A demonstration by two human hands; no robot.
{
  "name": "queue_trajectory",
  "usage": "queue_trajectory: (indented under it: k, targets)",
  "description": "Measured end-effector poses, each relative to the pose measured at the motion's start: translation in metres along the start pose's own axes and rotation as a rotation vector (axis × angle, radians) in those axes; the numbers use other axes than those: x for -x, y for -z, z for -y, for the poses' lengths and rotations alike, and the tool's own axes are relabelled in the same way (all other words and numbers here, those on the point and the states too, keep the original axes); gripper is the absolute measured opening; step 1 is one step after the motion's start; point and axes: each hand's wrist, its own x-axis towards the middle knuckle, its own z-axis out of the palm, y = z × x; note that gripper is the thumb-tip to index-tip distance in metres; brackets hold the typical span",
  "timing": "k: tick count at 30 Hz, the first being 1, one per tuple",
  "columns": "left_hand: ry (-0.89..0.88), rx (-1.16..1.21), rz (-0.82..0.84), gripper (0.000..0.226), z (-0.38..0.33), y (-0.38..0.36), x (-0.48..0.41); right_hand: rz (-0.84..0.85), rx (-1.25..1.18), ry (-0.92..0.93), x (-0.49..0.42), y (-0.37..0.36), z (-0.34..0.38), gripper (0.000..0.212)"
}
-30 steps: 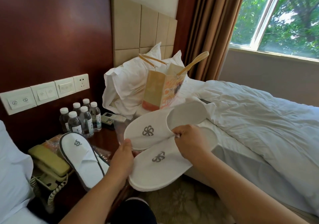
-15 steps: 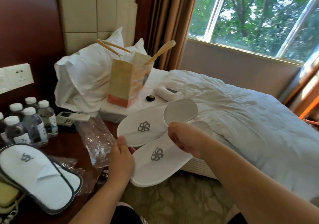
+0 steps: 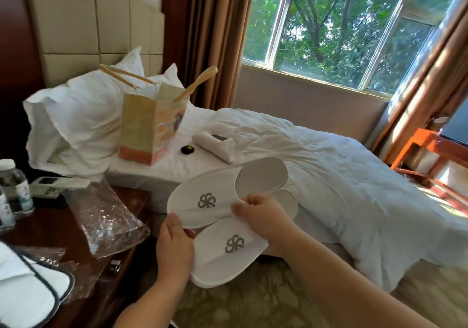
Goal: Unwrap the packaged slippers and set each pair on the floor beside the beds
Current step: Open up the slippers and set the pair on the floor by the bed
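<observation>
I hold a pair of white slippers with grey flower logos in the air between the nightstand and the bed. My left hand (image 3: 174,249) grips the toe end of the upper slipper (image 3: 215,196). My right hand (image 3: 263,216) pinches that slipper's strap edge, above the lower slipper (image 3: 228,254), which my left hand also touches. Another white slipper with dark trim (image 3: 27,292) lies on the nightstand at the lower left. An empty clear plastic wrapper (image 3: 106,216) lies crumpled on the nightstand.
The dark wooden nightstand (image 3: 136,198) carries water bottles (image 3: 15,188) and a remote (image 3: 55,184). The bed (image 3: 354,181) has pillows (image 3: 83,120), a paper bag (image 3: 149,130) and a rolled towel (image 3: 215,145). Patterned carpet (image 3: 253,302) lies below. An orange wooden chair (image 3: 425,150) stands by the window.
My view has swung to the right, away from the nightstand toward the bed and window. Both hands keep hold of the slipper pair, which has stayed in front of me.
</observation>
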Motion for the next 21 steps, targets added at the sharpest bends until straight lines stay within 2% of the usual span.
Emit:
queue_trajectory:
  k: [3, 7, 12, 15, 21]
  targets:
    - [0.031, 0.0, -0.034, 0.048, -0.006, -0.017, 0.022, -0.034, 0.0, 0.007, 0.001, 0.018, -0.013, 0.024]
    - [-0.045, -0.071, -0.064, 0.039, -0.016, -0.039, 0.052, -0.039, -0.062, 0.022, 0.002, 0.049, -0.032, 0.016]
    - [-0.078, -0.186, 0.05, 0.033, -0.006, -0.063, 0.078, -0.102, -0.096, 0.085, -0.009, 0.089, -0.059, 0.02]
    - [-0.043, -0.185, 0.118, 0.031, -0.001, -0.076, 0.099, -0.139, -0.077, 0.103, -0.015, 0.11, -0.076, 0.013]
    - [-0.011, -0.248, 0.196, 0.029, -0.003, -0.091, 0.118, -0.125, -0.036, 0.095, -0.014, 0.137, -0.105, 0.02]
